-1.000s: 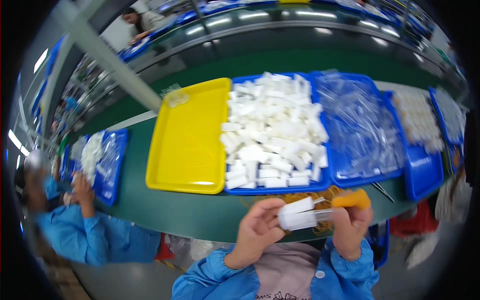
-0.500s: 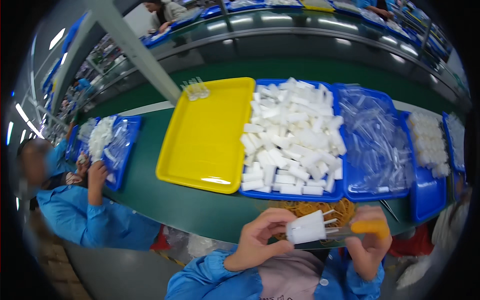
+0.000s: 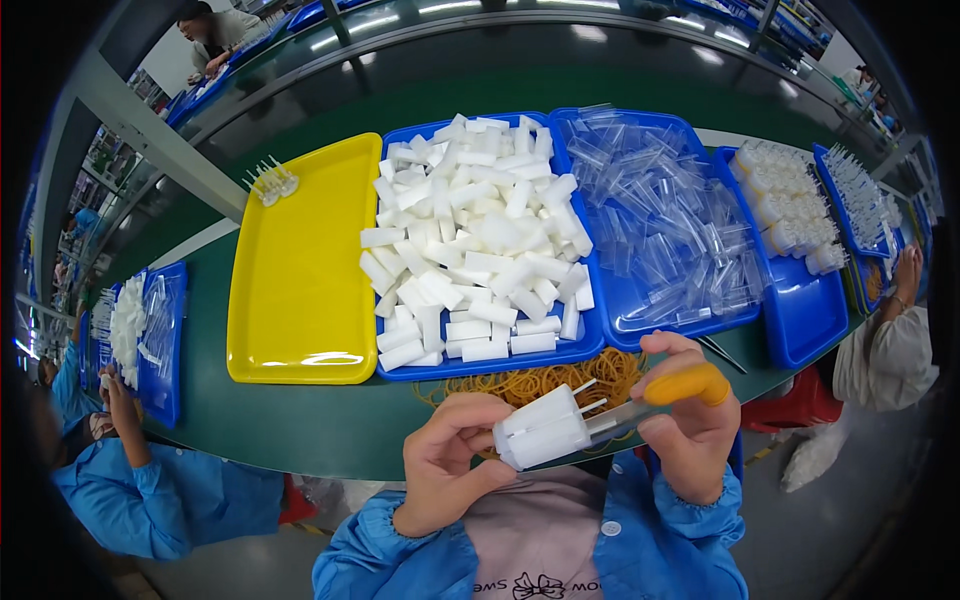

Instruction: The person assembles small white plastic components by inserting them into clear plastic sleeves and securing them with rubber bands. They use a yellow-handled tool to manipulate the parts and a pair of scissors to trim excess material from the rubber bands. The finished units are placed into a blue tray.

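Observation:
My left hand (image 3: 450, 465) is closed round the base of a white block bundle (image 3: 545, 430), its thumb and fingers gripping the clear disc-like end. Thin white prongs stick out of the bundle's other end. A clear plastic piece (image 3: 616, 420) runs from that end to my right hand (image 3: 695, 430), pinched between thumb and index finger. That index finger wears an orange finger cot (image 3: 690, 384). Just beyond my hands lies a heap of tan rubber bands (image 3: 530, 383), partly covered by them.
Ahead are a yellow tray (image 3: 300, 290) with a pronged piece (image 3: 272, 183) in its far corner, a blue tray of white foam blocks (image 3: 480, 240) and one of clear plastic pieces (image 3: 665, 220). Tweezers (image 3: 722, 354) lie to the right. A co-worker in blue (image 3: 150, 490) sits left.
The whole scene has shifted left in the picture as the view turned. Both hands keep their grip; the bundle and clear piece are slightly more tilted, rising to the right.

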{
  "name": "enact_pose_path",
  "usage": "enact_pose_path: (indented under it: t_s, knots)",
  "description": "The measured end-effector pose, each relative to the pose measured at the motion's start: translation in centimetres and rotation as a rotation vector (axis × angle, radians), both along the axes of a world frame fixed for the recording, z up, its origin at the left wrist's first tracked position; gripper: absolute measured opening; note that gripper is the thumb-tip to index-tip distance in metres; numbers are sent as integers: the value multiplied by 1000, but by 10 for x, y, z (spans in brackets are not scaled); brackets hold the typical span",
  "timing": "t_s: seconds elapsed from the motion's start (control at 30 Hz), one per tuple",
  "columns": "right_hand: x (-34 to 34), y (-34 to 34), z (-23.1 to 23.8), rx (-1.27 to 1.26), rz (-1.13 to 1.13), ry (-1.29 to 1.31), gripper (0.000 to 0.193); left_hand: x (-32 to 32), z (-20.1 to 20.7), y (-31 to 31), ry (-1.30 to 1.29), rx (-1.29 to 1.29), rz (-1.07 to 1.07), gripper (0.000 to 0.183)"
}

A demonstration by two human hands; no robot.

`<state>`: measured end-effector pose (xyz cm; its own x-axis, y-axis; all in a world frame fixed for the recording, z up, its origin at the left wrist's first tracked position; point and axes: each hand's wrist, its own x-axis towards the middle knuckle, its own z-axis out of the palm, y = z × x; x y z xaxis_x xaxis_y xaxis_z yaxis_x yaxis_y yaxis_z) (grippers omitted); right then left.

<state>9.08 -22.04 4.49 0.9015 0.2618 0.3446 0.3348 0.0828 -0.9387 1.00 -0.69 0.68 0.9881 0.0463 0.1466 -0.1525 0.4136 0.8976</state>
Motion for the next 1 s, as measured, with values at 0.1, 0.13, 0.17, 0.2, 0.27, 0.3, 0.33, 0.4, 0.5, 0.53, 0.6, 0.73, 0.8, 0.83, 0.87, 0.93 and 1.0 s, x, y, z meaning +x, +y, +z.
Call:
enact_pose_path:
  t_s: [0.1,0.13,0.17,0.2,0.27,0.3,0.33,0.4,0.5,0.53,0.6,0.73,0.8,0.83,0.87,0.93,1.0]
  knots:
    - [-3,1,-4,0,18,-23,23,1,0,-1,14,-12,38,44]
    - [-4,1,-4,-4,23,-32,22,1,0,-1,17,-19,39,43]
    - [-4,1,-3,-45,14,-52,22,1,1,-2,19,-27,40,43]
    - [-5,0,0,-86,9,-72,22,1,1,-2,21,-34,45,42]
    - [-7,-1,6,-186,1,-134,21,-1,1,-1,27,-43,47,42]
    - [-8,-1,9,-246,-2,-177,20,-1,1,-1,29,-48,47,42]
    - [-9,-1,12,-307,-5,-221,19,-2,1,-2,20,-31,55,41]
    - [-11,2,18,-331,1,-227,18,-2,2,-2,0,6,71,41]
    - [-10,5,14,-268,36,-167,18,0,5,-4,7,2,47,41]
    - [-9,6,11,-231,51,-135,18,0,5,-5,12,12,39,40]
    - [-12,8,5,-211,53,-130,18,0,4,-6,24,29,23,40]
    - [-17,13,-2,-172,41,-111,18,0,2,-3,22,57,16,41]
    - [-16,14,-4,-178,29,-116,19,0,0,-3,18,58,17,41]
    - [-15,15,-4,-180,23,-119,19,1,0,-3,28,47,20,41]
    - [-14,16,-4,-193,24,-123,19,1,0,-4,39,34,23,42]
    - [-11,16,-2,-222,20,-140,19,3,2,-4,47,36,26,43]
    - [-8,15,0,-284,74,-201,22,1,4,0,52,67,31,44]
